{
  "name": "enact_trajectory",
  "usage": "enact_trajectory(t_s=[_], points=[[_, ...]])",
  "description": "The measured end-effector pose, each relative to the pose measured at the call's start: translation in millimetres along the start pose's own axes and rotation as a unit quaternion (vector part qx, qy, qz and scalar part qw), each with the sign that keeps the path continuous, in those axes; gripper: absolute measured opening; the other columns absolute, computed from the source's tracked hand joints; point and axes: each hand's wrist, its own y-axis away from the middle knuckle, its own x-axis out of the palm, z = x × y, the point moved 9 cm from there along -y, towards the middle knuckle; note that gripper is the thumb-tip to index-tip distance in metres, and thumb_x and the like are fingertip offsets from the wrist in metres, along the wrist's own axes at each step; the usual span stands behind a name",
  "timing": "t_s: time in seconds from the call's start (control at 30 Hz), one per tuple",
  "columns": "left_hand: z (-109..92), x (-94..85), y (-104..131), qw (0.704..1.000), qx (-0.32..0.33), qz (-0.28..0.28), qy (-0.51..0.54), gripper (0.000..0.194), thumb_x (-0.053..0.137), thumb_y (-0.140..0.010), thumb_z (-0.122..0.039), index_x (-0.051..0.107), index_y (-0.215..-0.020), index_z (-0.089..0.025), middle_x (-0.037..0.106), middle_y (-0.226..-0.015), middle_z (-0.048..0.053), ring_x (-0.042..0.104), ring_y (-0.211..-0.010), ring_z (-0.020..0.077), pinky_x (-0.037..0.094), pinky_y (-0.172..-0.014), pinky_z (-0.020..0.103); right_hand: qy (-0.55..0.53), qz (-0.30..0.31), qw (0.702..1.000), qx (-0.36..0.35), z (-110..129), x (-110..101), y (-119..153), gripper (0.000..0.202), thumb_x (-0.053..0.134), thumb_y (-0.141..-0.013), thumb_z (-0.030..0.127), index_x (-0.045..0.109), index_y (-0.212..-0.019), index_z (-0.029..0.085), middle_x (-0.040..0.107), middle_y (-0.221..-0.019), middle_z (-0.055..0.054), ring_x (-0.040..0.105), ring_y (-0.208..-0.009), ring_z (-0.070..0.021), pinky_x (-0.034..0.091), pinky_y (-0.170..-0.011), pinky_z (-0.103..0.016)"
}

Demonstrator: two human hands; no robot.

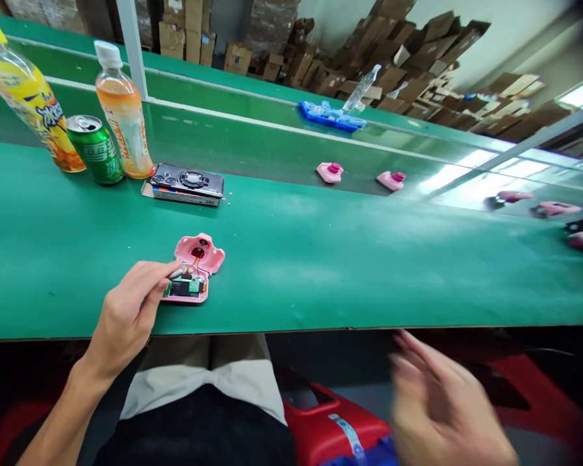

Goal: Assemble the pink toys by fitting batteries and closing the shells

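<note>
On the green table lies an opened pink plastic device. Its upper shell is folded back, joined by thin wires to the lower half with a green circuit board. My left hand pinches a small greyish part at the left side of the open device, thumb and forefinger together. Below the table's front edge, well to the right, my right hand is blurred by motion. Whether its fingers hold anything cannot be made out.
Behind the device stand a boxed black item, a green can, an orange drink bottle and a yellow bottle. Pink parts lie along the back strip, near a blue tray. A red stool is below the table.
</note>
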Motion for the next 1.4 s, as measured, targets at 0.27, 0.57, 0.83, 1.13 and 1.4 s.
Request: enact_trajectory(t_s=[0.27,0.57,0.83,1.13,1.4], points=[[6.6,6.9,6.8,0.998,0.039,0.018,-0.038,0.026,0.059,-0.102,-0.026,0.057,-0.127,-0.028,0.071,-0.109,0.000,0.068,-0.093,0.0138,0.054,-0.085,0.022,-0.208,0.363,0.821,-0.389,246.3,136.1,-73.8,0.012,0.057,-0.104,0.019,0.069,-0.106,0.017,0.073,-0.101,-0.006,0.069,-0.092,-0.0187,0.055,-0.082,-0.031],[-1.9,16.2,9.7,0.995,0.076,0.055,-0.035,0.027,0.051,-0.104,-0.020,0.050,-0.131,-0.027,0.067,-0.111,0.003,0.067,-0.097,0.0142,0.056,-0.086,0.023,-0.288,0.419,0.783,-0.358,232.6,134.1,-77.6,0.012,0.074,-0.093,0.018,0.076,-0.105,0.017,0.077,-0.104,-0.004,0.071,-0.100,-0.0172,0.053,-0.090,-0.029],[4.5,18.9,7.9,0.995,0.034,0.095,0.016,0.035,0.043,-0.106,-0.018,0.045,-0.140,-0.029,0.062,-0.127,0.007,0.063,-0.117,0.0174,0.053,-0.100,0.032,-0.292,0.343,0.806,-0.385,230.3,131.9,-77.6,0.014,0.067,-0.098,0.016,0.080,-0.100,0.019,0.076,-0.102,-0.005,0.070,-0.093,-0.0153,0.053,-0.084,-0.027],[11.6,13.7,-4.2,0.995,-0.013,0.057,-0.074,0.018,0.051,-0.103,-0.021,0.065,-0.115,-0.022,0.063,-0.116,0.008,0.060,-0.111,0.0214,0.053,-0.094,0.034,-0.321,0.256,0.842,-0.349,207.5,136.3,-74.1,0.017,0.063,-0.101,0.016,0.078,-0.108,0.020,0.075,-0.106,-0.006,0.070,-0.096,-0.0147,0.058,-0.085,-0.029],[12.1,13.8,-3.6,0.995,-0.016,0.042,-0.084,0.017,0.049,-0.104,-0.019,0.064,-0.098,-0.020,0.067,-0.107,0.007,0.065,-0.102,0.0191,0.053,-0.088,0.031,-0.213,0.179,0.861,-0.426,207.1,136.9,-48.9,0.020,0.054,-0.103,0.014,0.074,-0.101,0.017,0.073,-0.102,-0.008,0.066,-0.090,-0.0167,0.060,-0.080,-0.032]])
